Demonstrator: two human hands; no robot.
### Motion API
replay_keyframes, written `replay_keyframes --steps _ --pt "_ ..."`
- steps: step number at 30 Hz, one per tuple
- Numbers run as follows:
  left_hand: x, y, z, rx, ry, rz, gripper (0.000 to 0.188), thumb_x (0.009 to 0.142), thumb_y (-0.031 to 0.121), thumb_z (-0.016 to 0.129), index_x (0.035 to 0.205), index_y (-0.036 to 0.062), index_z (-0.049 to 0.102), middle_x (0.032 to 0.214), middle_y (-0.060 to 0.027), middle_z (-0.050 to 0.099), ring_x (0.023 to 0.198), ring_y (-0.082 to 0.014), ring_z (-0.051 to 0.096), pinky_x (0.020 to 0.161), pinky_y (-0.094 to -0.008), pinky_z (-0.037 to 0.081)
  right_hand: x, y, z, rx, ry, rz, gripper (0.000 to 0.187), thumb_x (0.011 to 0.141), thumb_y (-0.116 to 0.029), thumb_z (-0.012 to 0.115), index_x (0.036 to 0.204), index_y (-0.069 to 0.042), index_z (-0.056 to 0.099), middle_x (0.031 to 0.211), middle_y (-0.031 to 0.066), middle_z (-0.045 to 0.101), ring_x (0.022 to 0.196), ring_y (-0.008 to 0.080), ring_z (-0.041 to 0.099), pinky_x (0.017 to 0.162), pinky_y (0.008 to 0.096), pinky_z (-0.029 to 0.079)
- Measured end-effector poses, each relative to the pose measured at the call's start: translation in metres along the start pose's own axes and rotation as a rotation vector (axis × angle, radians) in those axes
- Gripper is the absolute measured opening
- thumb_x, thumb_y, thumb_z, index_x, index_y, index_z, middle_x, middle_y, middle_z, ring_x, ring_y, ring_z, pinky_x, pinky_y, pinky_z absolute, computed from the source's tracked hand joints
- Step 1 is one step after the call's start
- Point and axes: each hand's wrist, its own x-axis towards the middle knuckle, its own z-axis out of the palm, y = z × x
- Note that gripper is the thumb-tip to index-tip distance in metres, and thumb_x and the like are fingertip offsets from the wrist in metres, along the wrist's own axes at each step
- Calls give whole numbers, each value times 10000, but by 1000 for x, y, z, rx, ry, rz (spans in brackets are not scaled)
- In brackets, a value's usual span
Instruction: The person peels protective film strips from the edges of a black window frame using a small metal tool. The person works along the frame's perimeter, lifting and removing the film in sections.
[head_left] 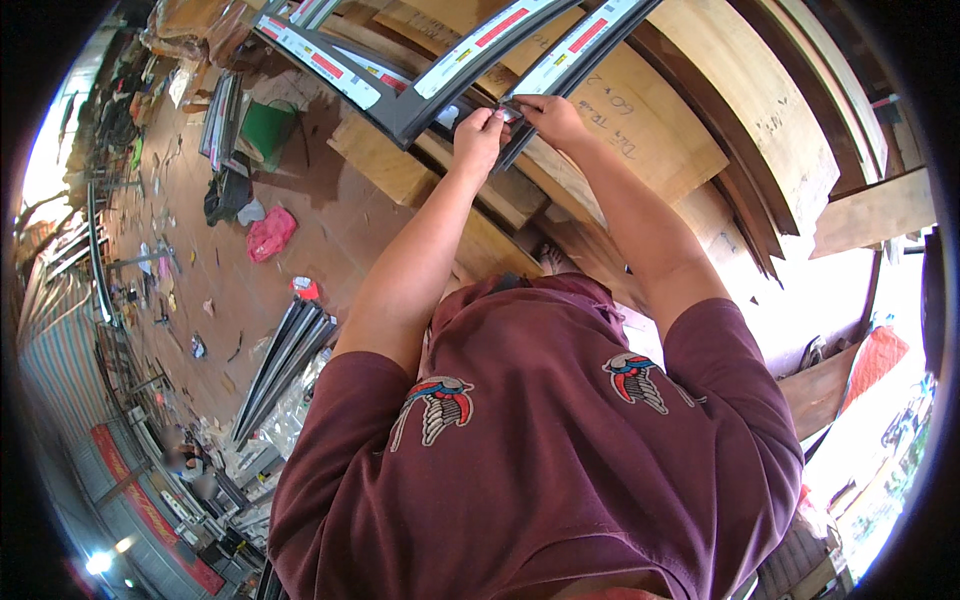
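Note:
My two hands meet at the end of a dark metal frame profile (575,50) faced with white, red-marked protective film. My left hand (480,138) is closed, its thumb and fingertips pinched at a small pale, shiny piece (510,113) whose kind I cannot make out. Against the profile's end, the curled fingers of my right hand (552,120) grip its edge, close to the left fingertips. Just left of them lies a mitred corner of a dark frame (403,125), covered with the same film. My fingers hide part of the profile's end.
Long wooden boards (650,120) are stacked under and right of the frame. On the littered tiled floor lie a pink plastic bag (271,235), a green container (266,132) and a bundle of dark metal profiles (285,365). Another person (188,458) is far off at lower left.

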Motion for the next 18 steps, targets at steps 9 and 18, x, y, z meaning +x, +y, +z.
replay_keyframes --steps 9,18 --pt "-7 -1 2 -84 26 -23 226 1054 194 564 992 -1 659 868 -55 677 754 -127 639 721 -284 517 -9 2 -1 153 -87 32 326 966 -228 629 1276 -162 705 1069 145 756 942 274 725 873 375 542" --pt "-17 -2 -1 127 11 85 203 1040 165 564 930 17 649 839 -48 688 766 -128 640 756 -298 524 1 22 15 18 26 -224 323 962 -323 608 1230 -178 717 1053 238 699 976 429 685 853 467 550"
